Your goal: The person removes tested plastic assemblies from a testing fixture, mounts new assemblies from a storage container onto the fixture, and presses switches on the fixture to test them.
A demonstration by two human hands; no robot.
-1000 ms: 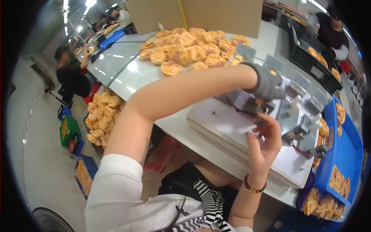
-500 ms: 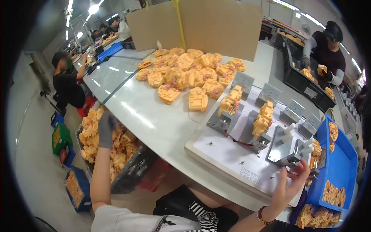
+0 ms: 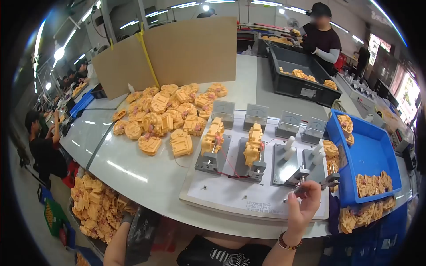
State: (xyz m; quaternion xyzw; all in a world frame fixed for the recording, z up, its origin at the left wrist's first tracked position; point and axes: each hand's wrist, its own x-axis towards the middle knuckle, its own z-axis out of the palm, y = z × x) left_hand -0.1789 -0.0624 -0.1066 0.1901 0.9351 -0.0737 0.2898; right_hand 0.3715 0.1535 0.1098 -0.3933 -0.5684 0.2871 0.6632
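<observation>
My left hand (image 3: 127, 218), in a grey glove, reaches into a lined bin at lower left. Its fingers are hidden among the yellow-orange plastic housings (image 3: 91, 199) there. My right hand (image 3: 304, 201), bare, is at the front right of a white test board (image 3: 222, 195), with curled fingers apart from the thumb. Its fingertips are near a small metal toggle clamp (image 3: 303, 172); whether they touch it I cannot tell. Two fixtures on the board hold a yellow-orange housing (image 3: 213, 137) and a second housing (image 3: 254, 144) upright. The two right-hand fixtures, with white posts (image 3: 289, 148), hold no housing.
Many housings (image 3: 159, 111) are heaped on the table (image 3: 128, 170) before a cardboard screen (image 3: 191, 53). Panel meters (image 3: 257, 116) line the board's back. A blue tray (image 3: 370, 150) with housings stands to the right. Beyond is a black crate (image 3: 306, 91), near a person in dark clothes (image 3: 321, 40).
The view has swung right. My left hand has gone deeper into the bin, among the housings. My right hand stays by the clamp, its fingers now more curled.
</observation>
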